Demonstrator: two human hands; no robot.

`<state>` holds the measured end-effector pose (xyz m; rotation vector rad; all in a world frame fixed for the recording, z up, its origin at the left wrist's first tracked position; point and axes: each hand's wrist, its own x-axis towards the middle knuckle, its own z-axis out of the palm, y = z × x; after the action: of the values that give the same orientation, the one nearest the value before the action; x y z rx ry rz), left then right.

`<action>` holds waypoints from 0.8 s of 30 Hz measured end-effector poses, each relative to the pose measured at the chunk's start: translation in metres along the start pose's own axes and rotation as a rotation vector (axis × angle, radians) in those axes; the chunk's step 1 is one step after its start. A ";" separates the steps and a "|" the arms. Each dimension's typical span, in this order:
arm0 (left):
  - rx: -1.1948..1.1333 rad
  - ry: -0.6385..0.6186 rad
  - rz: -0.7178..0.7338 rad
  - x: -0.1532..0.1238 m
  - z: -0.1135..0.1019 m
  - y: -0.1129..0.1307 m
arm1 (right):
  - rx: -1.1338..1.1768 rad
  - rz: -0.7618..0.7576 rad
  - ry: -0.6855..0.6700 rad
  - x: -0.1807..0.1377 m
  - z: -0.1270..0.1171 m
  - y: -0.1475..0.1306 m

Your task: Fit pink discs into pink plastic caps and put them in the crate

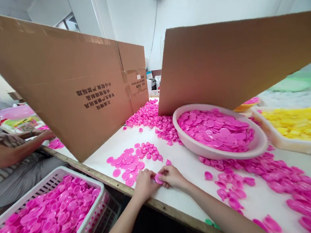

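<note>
Near the table's front edge, my left hand (pixel 145 184) and my right hand (pixel 173 176) meet around a small round pink plastic piece (pixel 158 178). Fingers of both hands are closed on it; its far side is hidden by them. Just beyond my left hand lie flat pink discs (pixel 129 161) in a loose patch. Beside these discs sits a cluster of small pink cup-like pieces (pixel 149 151). One small pink piece (pixel 168 162) rests just past my right hand's fingers.
A white basin (pixel 264 145) of pink discs stands right of centre. Cardboard sheets (pixel 96 67) rise on both sides. At lower left is a white crate (pixel 103 193) full of pink pieces. A yellow-filled tray (pixel 297 149) lies right. Another person (pixel 12 154) sits at left.
</note>
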<state>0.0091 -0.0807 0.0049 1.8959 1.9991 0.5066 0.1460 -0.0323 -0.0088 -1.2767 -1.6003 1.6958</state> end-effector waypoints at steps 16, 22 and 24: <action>-0.097 0.099 -0.054 0.034 -0.004 0.008 | -0.044 0.063 -0.119 0.008 0.005 -0.002; 0.093 0.216 0.020 0.036 0.017 0.015 | 0.057 0.127 -0.292 0.013 -0.005 -0.001; 0.120 0.205 0.026 0.036 0.017 0.012 | -0.046 0.201 -0.335 0.017 -0.006 -0.006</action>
<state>0.0265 -0.0443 -0.0045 2.0156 2.1799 0.6242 0.1424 -0.0138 -0.0078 -1.2611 -1.7527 2.0993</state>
